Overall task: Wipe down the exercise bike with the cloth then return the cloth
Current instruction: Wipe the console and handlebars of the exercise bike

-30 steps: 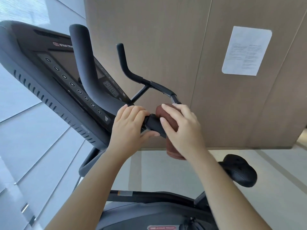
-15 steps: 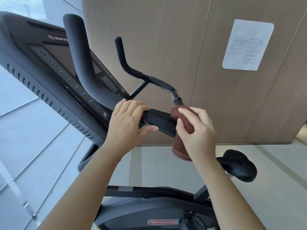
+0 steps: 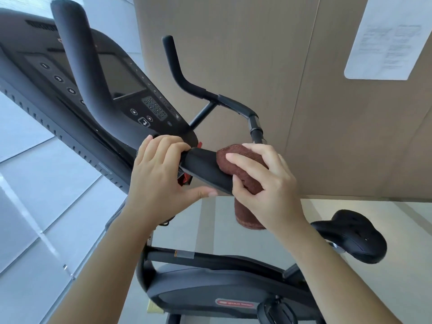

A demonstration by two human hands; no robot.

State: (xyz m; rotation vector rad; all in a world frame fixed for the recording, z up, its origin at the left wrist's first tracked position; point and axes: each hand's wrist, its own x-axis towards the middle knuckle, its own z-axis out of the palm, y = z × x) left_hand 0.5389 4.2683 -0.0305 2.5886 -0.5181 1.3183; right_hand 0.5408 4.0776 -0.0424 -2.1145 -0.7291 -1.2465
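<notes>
A black exercise bike fills the view, with its console (image 3: pixel 121 80), curved handlebars (image 3: pixel 194 87) and saddle (image 3: pixel 353 235). A padded black armrest (image 3: pixel 203 169) runs across the middle. My right hand (image 3: pixel 268 183) presses a folded brown cloth (image 3: pixel 243 164) around the right end of that armrest; a tail of cloth hangs below. My left hand (image 3: pixel 159 174) grips the armrest's left end, by the console's lower edge, thumb spread underneath.
A tan panelled wall (image 3: pixel 268 54) stands close behind the bike, with a printed sheet (image 3: pixel 388 40) stuck at the upper right. Pale floor tiles lie below. The bike's frame and flywheel housing (image 3: pixel 210 291) sit under my arms.
My right hand slid the cloth rightward along the armrest, uncovering more black padding. The left hand kept its grip. The view moved closer to the bike.
</notes>
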